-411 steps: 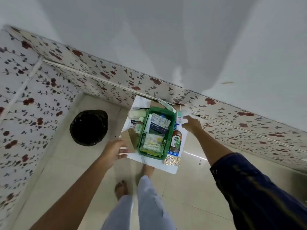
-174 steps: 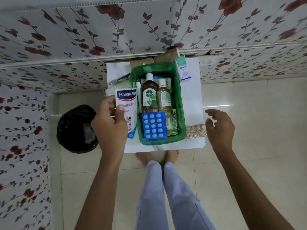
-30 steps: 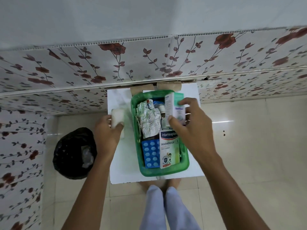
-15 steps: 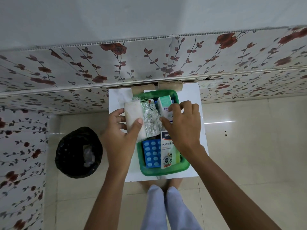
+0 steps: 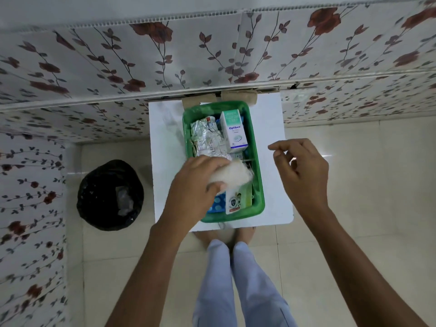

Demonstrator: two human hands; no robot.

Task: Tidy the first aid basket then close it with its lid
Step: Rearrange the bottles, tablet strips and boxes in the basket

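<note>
A green first aid basket [image 5: 259,182] stands on a small white table [image 5: 165,161]. Inside lie crumpled foil strips [image 5: 207,138], a white and teal Optibex box [image 5: 233,128], a blue pill blister [image 5: 217,204] and a plaster box [image 5: 236,201]. My left hand [image 5: 193,192] holds a white bandage roll [image 5: 232,177] over the middle of the basket. My right hand [image 5: 304,175] hovers to the right of the basket, empty, with its fingers apart. Brown cardboard [image 5: 238,96], perhaps the lid, shows behind the basket against the wall.
A black-lined bin [image 5: 109,194] stands on the floor left of the table. A flowered wall panel [image 5: 212,55] runs directly behind the table and along the left side. My feet and legs [image 5: 236,279] are at the table's front edge. Pale tiled floor extends to the right.
My left hand has carried the bandage roll from the basket's left rim to over its middle. My right hand has let go of the Optibex box, which now lies in the basket, and drawn away rightward.
</note>
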